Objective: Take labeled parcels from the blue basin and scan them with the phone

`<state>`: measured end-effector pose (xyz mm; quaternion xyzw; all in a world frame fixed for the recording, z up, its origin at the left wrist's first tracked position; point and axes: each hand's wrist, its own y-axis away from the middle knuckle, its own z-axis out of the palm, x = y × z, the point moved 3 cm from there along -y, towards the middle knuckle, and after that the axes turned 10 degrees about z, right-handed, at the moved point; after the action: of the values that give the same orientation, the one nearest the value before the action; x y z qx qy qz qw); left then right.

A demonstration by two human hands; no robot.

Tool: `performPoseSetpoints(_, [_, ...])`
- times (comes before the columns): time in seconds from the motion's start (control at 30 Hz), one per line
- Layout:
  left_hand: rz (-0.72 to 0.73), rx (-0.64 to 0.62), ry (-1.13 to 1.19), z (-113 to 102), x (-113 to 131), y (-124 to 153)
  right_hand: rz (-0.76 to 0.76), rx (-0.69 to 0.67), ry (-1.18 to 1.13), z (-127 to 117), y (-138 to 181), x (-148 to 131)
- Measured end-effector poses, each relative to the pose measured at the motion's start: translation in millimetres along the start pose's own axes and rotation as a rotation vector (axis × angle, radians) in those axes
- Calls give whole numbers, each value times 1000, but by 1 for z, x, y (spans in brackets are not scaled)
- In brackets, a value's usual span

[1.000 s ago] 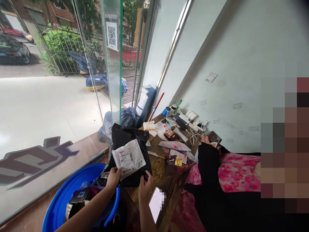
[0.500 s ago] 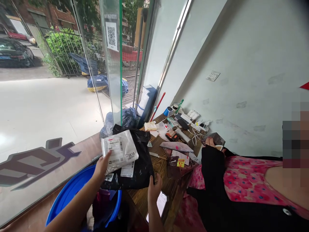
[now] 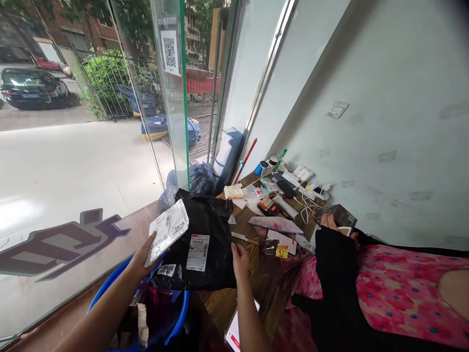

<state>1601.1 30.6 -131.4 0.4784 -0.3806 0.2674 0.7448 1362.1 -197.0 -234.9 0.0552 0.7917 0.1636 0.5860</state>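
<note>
the left hand (image 3: 141,259) pinches a white parcel (image 3: 167,230) by its lower edge, lifted over the blue tub (image 3: 175,318) just below it. right of that parcel, a black bag (image 3: 210,230) lies on the bench (image 3: 223,303); the right hand (image 3: 240,256), fingers loosely spread, touches its right edge. beyond that hand, a person's black sleeve (image 3: 335,264).

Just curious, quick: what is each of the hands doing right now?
Left hand: closed on the white parcel.
Right hand: open, touching the black parcel.

Blue tub (image 3: 176,318) mostly hidden under black parcel (image 3: 208,244); phone (image 3: 238,335) cut by bottom edge; label print unreadable.
</note>
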Motion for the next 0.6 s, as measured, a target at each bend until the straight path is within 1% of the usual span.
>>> performPoseSetpoints(0.17, [-119, -51, 50, 18, -3, -1, 41, -78, 46, 7, -2, -14])
performPoseSetpoints(0.33, [-160, -119, -14, 35, -17, -6, 87, -116, 78, 4, -4, -21])
performPoseSetpoints(0.4, [-124, -115, -71, 41, -23, -11, 88, -140, 76, 5, -6, -26])
performPoseSetpoints(0.47, [-56, -87, -146, 49, -27, -15, 69, -183, 62, 11, -4, -37])
performPoseSetpoints(0.53, [27, -73, -205, 58, -26, -17, 6, -225, 41, 22, 4, -55])
performPoseSetpoints(0.6, [111, -73, -228, 62, -18, -16, -99, -250, 29, 39, 20, -78])
